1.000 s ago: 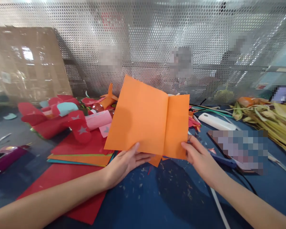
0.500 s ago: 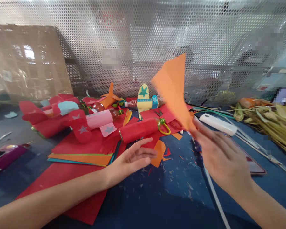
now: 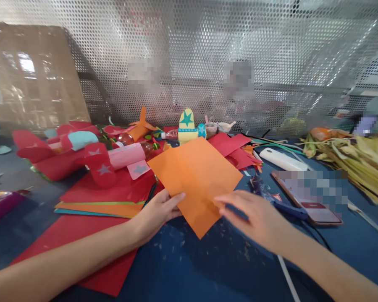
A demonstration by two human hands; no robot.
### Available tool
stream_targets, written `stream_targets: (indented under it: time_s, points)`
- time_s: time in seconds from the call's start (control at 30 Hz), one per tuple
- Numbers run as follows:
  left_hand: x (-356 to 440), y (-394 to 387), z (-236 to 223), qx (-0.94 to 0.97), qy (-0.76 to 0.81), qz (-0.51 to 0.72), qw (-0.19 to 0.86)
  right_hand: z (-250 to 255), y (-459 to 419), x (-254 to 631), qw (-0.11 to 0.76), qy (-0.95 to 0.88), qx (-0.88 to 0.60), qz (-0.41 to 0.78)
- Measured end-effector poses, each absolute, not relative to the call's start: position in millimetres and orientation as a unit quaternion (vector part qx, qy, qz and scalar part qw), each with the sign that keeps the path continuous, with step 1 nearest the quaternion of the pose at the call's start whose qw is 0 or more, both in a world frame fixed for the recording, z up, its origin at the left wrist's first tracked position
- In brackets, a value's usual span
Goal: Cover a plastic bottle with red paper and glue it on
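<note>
A square sheet of orange paper [image 3: 199, 176] is held up above the table, one corner pointing toward me. My left hand [image 3: 159, 209] grips its left edge, thumb on top and the other fingers underneath. At the lower right edge, my right hand [image 3: 255, 214] pinches the paper between thumb and fingers, slightly blurred. The sheet hides most of the red-wrapped bottle that lay behind it. Just left of the sheet is a pink paper-wrapped bottle [image 3: 127, 155]. Behind it stands a small bottle plane with yellow paper and a green star [image 3: 187, 119].
A stack of coloured paper [image 3: 103, 193] and a red sheet [image 3: 78, 247] lie at the left, near red paper models [image 3: 63, 161]. On the right are a phone [image 3: 321, 212], a glue gun [image 3: 271, 199], a white power strip [image 3: 283, 159] and dried husks [image 3: 362, 163]. A perforated metal panel [image 3: 192, 50] rises behind.
My right hand has brought the orange paper down and left to the middle, and it now faces me flat. My left hand, empty before, has taken hold of its left edge.
</note>
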State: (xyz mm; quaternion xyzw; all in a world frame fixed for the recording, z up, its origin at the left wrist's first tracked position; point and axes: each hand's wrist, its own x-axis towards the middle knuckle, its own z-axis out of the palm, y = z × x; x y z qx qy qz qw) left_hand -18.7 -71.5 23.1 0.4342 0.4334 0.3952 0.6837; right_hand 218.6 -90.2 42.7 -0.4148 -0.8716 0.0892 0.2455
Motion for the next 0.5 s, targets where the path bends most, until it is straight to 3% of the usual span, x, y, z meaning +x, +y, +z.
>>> stream_targets:
  time_s: [0.2,0.37,0.5]
  points:
    - [-25.4,-64.1,29.2,0.439,0.464,0.407,0.653,61.2,-61.2,267.4,0.216,-0.725,-0.653,-0.032]
    - [-25.3,-63.3,29.5,0.453,0.454,0.408,0.65,60.3,-50.1,283.4,0.168,-0.696,-0.697,-0.031]
    - [-23.9,-63.3,27.9,0.447,0.459,0.414,0.647,50.8,-43.8,286.8,0.195,-0.715,-0.671,0.002]
